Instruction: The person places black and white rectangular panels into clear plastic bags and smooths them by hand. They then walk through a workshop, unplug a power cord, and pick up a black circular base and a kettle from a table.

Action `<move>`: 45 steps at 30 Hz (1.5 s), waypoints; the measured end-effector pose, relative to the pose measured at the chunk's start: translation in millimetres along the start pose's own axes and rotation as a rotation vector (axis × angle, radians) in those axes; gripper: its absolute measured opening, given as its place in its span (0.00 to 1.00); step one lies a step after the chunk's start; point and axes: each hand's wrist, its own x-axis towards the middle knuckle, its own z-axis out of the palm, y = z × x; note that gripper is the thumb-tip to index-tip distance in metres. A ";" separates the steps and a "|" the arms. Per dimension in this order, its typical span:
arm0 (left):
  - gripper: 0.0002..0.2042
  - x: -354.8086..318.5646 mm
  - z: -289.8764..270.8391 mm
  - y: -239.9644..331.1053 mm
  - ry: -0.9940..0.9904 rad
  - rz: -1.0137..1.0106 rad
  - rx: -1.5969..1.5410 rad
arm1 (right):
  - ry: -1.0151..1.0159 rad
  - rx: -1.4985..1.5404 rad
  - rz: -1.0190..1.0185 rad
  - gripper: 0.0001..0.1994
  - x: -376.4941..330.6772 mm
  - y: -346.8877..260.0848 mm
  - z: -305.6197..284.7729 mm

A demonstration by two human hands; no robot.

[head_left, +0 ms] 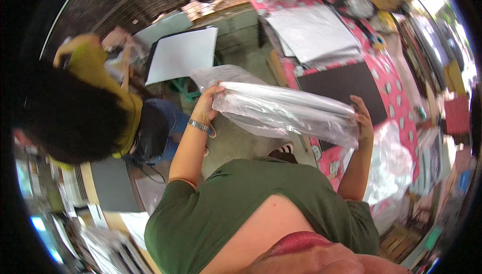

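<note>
A long, folded clear plastic bag or sheet stretches between my hands in front of my body, above the floor. My left hand, with a metal watch on its wrist, is closed on the left end, and some loose film sticks out beyond it. My right hand grips the other end, its fingers partly behind the film. Below and beyond the right end, a flat black board lies on a pink patterned tablecloth. The plastic covers part of the board's near side.
A stack of white sheets lies farther back on the pink table. Crumpled clear plastic is heaped near its front. On the left, a person in a yellow top works beside a white board on a stand. Folded stock lines the right side.
</note>
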 end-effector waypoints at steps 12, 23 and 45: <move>0.10 173.7 81.0 -108.9 0.119 -0.031 0.819 | 0.324 -0.379 0.131 0.18 -14.4 71.7 -145.5; 0.11 319.4 324.9 -88.0 -0.168 0.221 0.856 | 0.641 -0.284 -0.038 0.11 21.2 -13.1 -218.9; 0.23 605.8 395.2 -396.2 -0.965 0.394 1.846 | 1.380 -0.988 0.647 0.23 52.6 131.1 -379.5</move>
